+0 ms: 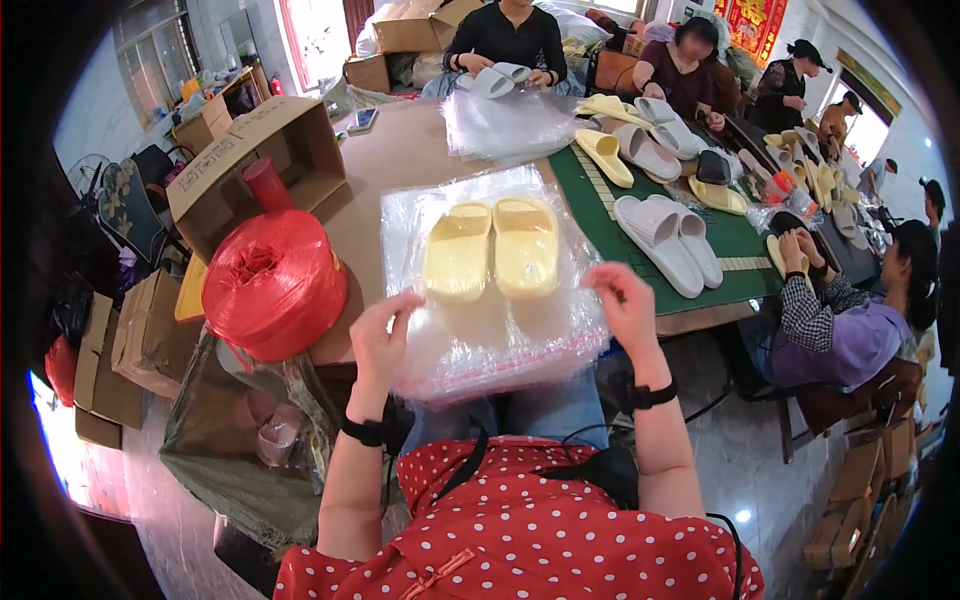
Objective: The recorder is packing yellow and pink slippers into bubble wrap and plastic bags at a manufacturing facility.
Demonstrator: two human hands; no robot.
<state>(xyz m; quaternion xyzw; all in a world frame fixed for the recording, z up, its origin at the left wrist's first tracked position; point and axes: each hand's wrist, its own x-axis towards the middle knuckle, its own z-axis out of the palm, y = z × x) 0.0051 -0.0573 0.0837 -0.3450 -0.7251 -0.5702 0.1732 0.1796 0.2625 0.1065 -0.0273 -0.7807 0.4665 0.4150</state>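
A pair of pale yellow slippers (459, 262) lies side by side, toes away from me, at the middle of the stack. Clear film with glints seems to cover them, so they look to be inside a clear plastic bag (508, 325). Beneath is a stack of clear bags (480, 375) with pinkish-red lower edges. My left hand (382, 338) pinches the film near the slippers' left heel, thumb and forefinger together. On the other side, my right hand (625, 305) has its fingers curled closed at the film's right edge.
A large red roll of plastic twine (275, 285) and an open cardboard box (262, 165) stand at left. More clear bags (505, 125) lie at the table's far side. Grey slippers (668, 240) and yellow ones rest on a green mat (610, 210) at right. Co-workers sit around the tables.
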